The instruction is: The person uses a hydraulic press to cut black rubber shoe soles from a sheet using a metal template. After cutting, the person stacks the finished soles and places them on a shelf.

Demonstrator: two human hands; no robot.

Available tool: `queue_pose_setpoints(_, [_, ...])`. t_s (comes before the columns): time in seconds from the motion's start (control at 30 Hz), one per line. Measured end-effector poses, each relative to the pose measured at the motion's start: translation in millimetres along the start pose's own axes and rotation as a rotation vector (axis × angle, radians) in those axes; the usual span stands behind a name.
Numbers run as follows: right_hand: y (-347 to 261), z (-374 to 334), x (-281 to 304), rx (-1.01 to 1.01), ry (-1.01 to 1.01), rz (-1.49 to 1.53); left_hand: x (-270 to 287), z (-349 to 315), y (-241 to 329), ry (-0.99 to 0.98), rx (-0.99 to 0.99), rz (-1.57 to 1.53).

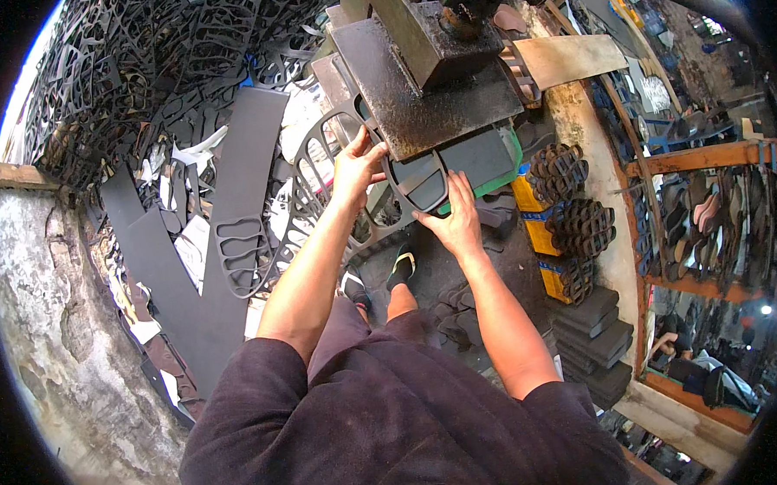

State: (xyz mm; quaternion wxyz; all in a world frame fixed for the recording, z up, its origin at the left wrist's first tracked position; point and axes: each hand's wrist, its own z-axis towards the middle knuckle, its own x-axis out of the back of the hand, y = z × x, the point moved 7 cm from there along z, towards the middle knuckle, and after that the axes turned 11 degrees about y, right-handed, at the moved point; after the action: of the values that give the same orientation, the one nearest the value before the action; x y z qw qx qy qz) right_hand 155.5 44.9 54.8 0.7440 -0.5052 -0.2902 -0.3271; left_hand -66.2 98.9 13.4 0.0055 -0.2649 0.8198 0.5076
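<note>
We note the dark foam sheet [351, 170], punched with sole-shaped holes, lying under the press plate [434, 89]. Left hand [355, 166] pinches its web beside the plate; right hand [457, 222] rests flat, fingers spread, below it. We judge it light, floppy; best held at solid strips.

Single view: head-worn fisheye, looking steeply down over the person's own torso. Close range to the press plate [434, 93]; edges bend outward.

Matt dark foam sheet [420, 182], rusty rough metal press plate [425, 89], green board [498, 175]
</note>
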Motion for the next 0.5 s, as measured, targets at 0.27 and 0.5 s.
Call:
queue_pose_setpoints(0.27, [4.2,-4.4,-0.8,0.022,-0.016,0.018,-1.0,-2.9,1.4,-0.031,-0.001,-0.019])
queue_pose_setpoints(0.5, [27.5,-10.8,5.4,0.007,-0.080,-0.228,-2.0,1.8,-4.9,-0.039,0.022,0.022])
